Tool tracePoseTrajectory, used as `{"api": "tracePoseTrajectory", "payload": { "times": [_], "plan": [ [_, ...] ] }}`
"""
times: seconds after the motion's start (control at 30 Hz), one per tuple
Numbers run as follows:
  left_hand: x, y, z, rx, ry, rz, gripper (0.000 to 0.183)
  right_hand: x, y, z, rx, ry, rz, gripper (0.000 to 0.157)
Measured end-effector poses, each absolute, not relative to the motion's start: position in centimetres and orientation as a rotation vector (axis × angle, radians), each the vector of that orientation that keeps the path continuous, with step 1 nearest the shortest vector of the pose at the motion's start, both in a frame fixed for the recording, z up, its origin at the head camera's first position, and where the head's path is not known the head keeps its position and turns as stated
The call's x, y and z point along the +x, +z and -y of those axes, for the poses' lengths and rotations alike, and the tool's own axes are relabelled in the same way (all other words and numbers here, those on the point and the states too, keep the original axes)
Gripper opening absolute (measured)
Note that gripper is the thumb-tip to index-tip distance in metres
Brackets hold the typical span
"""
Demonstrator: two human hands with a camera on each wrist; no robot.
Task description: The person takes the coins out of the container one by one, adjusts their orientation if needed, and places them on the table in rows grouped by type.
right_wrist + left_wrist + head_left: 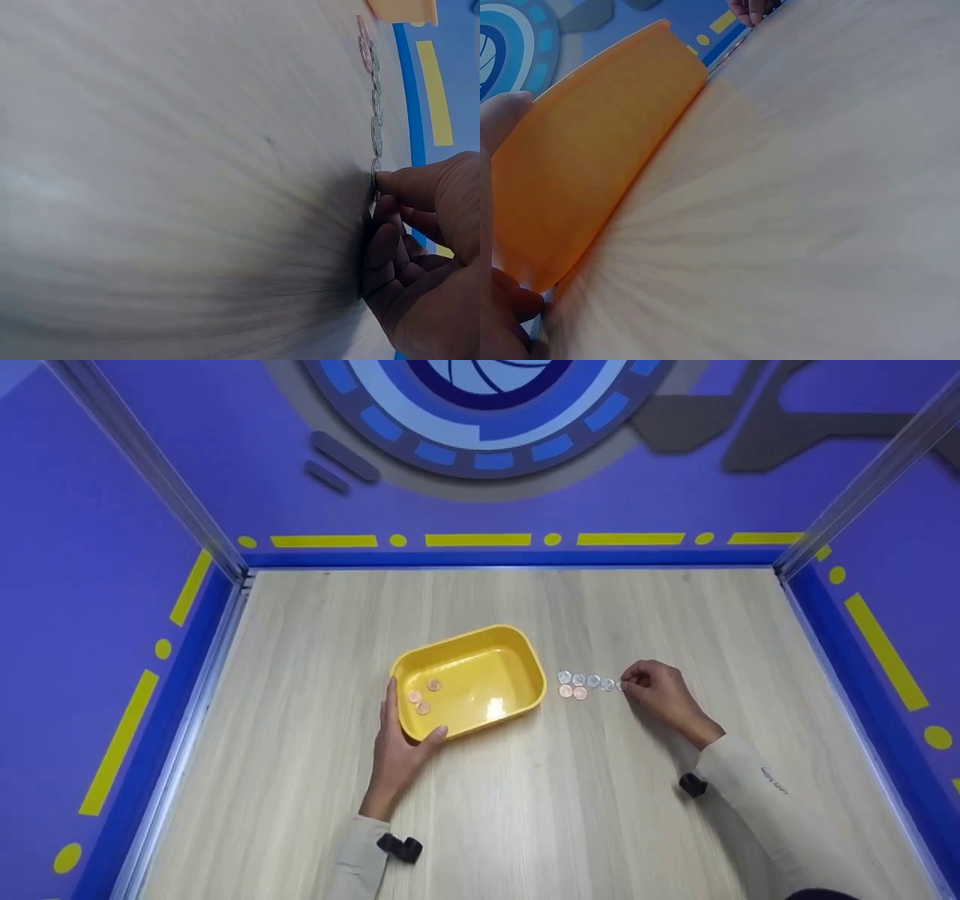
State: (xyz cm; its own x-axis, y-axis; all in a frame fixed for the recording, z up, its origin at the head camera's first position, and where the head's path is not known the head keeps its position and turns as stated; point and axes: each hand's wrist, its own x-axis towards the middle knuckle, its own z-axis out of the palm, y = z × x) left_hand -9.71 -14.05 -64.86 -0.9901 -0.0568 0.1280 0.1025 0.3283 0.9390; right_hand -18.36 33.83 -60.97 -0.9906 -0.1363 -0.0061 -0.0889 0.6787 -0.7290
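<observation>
My left hand (397, 757) grips the near-left corner of a yellow plastic tray (469, 727), thumb at the near rim and fingers along the left side. Three copper coins (434, 685) lie inside, toward the tray's left end. To the right of the tray, several silver coins (593, 682) form a row on the table, with two copper coins (573, 691) just below its left end. At the row's right end, my right hand (660, 690) pinches a coin (376, 174) with its fingertips, partly covering it. The remaining fingers are curled close to the tabletop.
The light wood table (510, 810) is bounded by blue-purple panels (495, 517) at the back and both sides, joined by metal corner posts. Black devices (401, 848) are strapped at both wrists.
</observation>
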Motion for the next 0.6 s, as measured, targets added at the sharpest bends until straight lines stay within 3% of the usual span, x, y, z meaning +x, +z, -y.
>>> {"api": "tracePoseTrajectory", "payload": {
  "times": [0.27, 0.6],
  "plan": [
    [-9.8, -64.7, 14.1, -0.066, -1.741, 2.457, 0.120, -18.6, -58.9, -33.1, -0.213, -1.306, -2.761, 0.008],
    [-9.6, -64.8, 14.1, -0.062, -1.715, 2.455, 0.119, -19.8, -54.8, -28.2, -0.452, -1.250, -2.763, 0.010]
  ]
}}
